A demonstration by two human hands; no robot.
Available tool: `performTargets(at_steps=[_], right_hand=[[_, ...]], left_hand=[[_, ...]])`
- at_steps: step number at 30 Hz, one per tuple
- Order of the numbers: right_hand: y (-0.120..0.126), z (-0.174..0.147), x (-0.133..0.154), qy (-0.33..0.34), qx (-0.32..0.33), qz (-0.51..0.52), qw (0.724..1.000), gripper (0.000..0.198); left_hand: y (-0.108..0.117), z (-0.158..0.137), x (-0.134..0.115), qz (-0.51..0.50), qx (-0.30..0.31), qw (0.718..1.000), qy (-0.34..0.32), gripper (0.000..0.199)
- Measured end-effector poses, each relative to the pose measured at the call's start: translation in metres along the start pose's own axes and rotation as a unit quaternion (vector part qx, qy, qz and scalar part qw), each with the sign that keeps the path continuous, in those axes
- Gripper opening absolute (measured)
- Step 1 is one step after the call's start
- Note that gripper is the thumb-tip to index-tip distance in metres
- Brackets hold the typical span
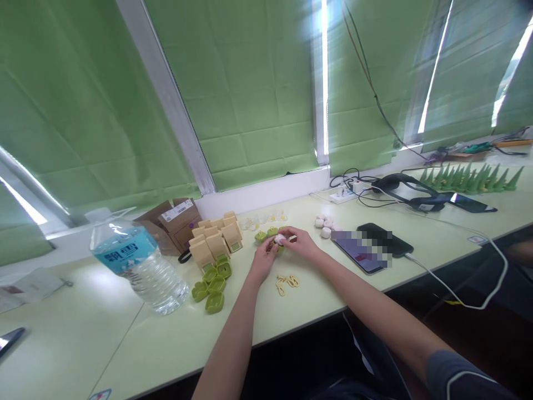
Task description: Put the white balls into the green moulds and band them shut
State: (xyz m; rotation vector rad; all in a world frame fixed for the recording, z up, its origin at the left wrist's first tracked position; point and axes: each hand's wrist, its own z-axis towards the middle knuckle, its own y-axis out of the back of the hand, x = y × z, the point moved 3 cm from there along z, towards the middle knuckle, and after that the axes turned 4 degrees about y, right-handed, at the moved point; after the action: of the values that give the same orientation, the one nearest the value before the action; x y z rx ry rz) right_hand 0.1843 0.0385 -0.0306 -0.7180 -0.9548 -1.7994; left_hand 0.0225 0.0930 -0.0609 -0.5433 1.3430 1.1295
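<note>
Over a smooth pale-green tabletop (258, 328), I note the left hand (265, 260) and right hand (303, 243) clamped on a small, rounded, pinkish-white piece (280, 239), which they partly hide. Behind hang green fabric blinds (250, 94). Far right, a green-and-dark heap (478, 148) is indistinct.

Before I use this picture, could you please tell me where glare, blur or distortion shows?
Head view: glare streaks between the green blinds; the water bottle leans, probably wide-angle distortion; mosaic blocks partly hide the purple-screened phone; the pale piece at the fingers looks soft.
</note>
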Motion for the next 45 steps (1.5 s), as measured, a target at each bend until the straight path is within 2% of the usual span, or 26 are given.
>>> performTargets(at_steps=[3,7,13,19,24,36,41,45], right_hand=[[-0.002,0.0,-0.001,0.005,0.009,0.003,1.0,0.03],[-0.004,-0.001,0.0,0.005,0.034,0.011,0.999,0.03],[-0.003,-0.003,0.007,0.003,0.033,0.008,0.999,0.029],[-0.004,-0.003,0.003,-0.006,0.043,-0.01,0.999,0.031],[-0.005,-0.001,-0.002,0.026,0.035,-0.031,0.999,0.031],[-0.005,-0.001,0.0,0.048,0.022,-0.068,0.996,0.021],[-0.008,0.001,0.0,0.082,0.038,-0.093,0.992,0.019],[-0.008,0.001,-0.002,0.083,0.048,-0.104,0.99,0.022]], left_hand=[[0.0,0.001,-0.001,-0.017,-0.003,1.0,0.004,0.061],[0.002,0.001,-0.003,-0.042,-0.024,0.999,0.01,0.051],[0.002,0.002,-0.004,-0.037,-0.031,0.999,-0.002,0.045],[0.001,0.0,-0.006,-0.027,-0.013,1.0,-0.003,0.049],[0.0,0.0,-0.004,-0.022,-0.008,1.0,-0.001,0.049],[-0.006,-0.009,-0.019,0.125,-0.062,0.989,-0.05,0.034],[-0.006,-0.01,-0.02,0.159,-0.072,0.984,-0.038,0.034],[-0.005,-0.01,-0.019,0.157,-0.076,0.984,-0.032,0.033]])
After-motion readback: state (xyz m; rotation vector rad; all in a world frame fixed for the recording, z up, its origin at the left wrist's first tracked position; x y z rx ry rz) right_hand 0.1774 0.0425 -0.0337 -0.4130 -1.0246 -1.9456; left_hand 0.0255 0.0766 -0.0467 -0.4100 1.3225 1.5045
